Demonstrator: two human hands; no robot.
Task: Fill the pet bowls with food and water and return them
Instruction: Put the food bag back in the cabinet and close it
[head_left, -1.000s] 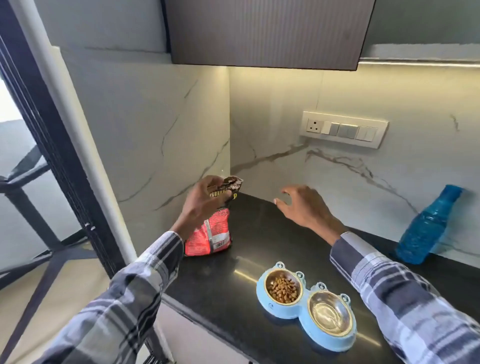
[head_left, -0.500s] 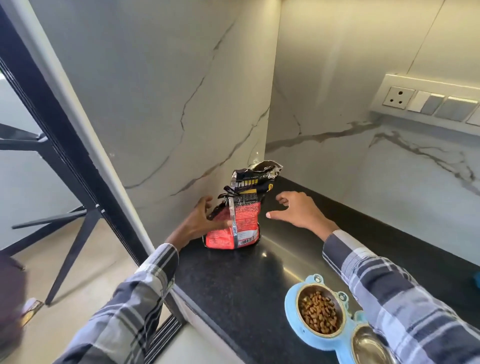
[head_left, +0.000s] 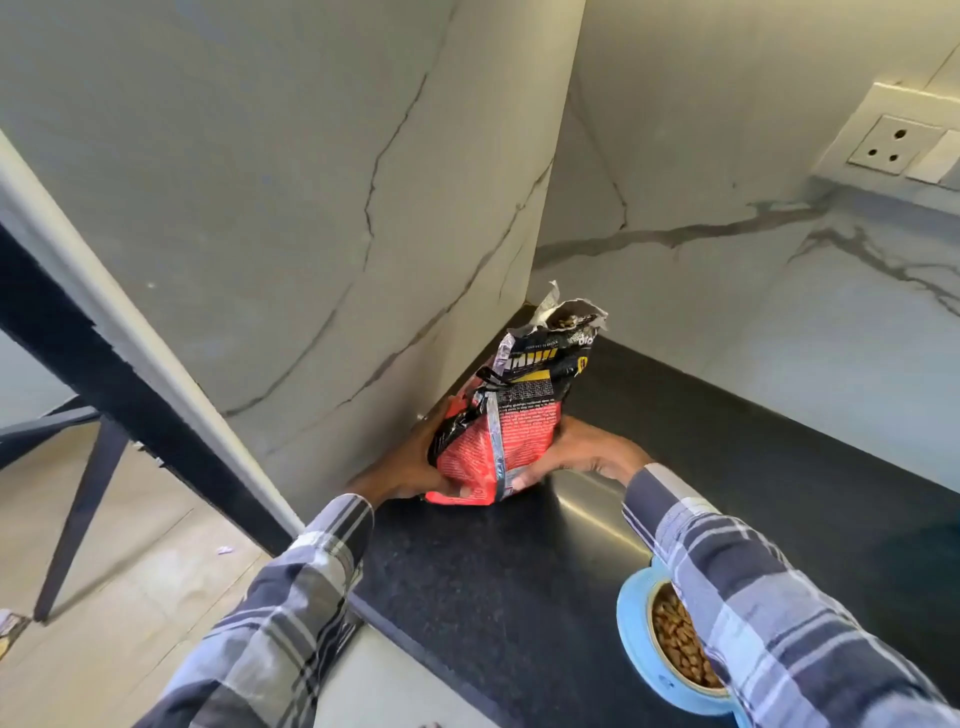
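Note:
A red and black pet food bag (head_left: 511, 421) stands upright with its torn top open, in the corner of the black countertop (head_left: 483, 597) against the marble wall. My left hand (head_left: 410, 467) grips its lower left side. My right hand (head_left: 587, 452) grips its lower right side. Both thumbs lie on the bag's front near its base. A light blue double pet bowl (head_left: 636, 644) sits at the lower right; its visible compartment holds brown kibble (head_left: 675, 639). My right sleeve hides the rest of the bowl.
A marble side wall (head_left: 311, 208) rises directly left of the bag and a marble backsplash behind it. A white wall socket (head_left: 893, 145) is at the upper right. The counter's front edge runs diagonally below. A dark chair leg (head_left: 78, 519) stands on the tiled floor at left.
My right hand has moved left onto the bag, and both hands now clasp its base. The view has shifted closer and downward; the water compartment and blue bottle are out of view.

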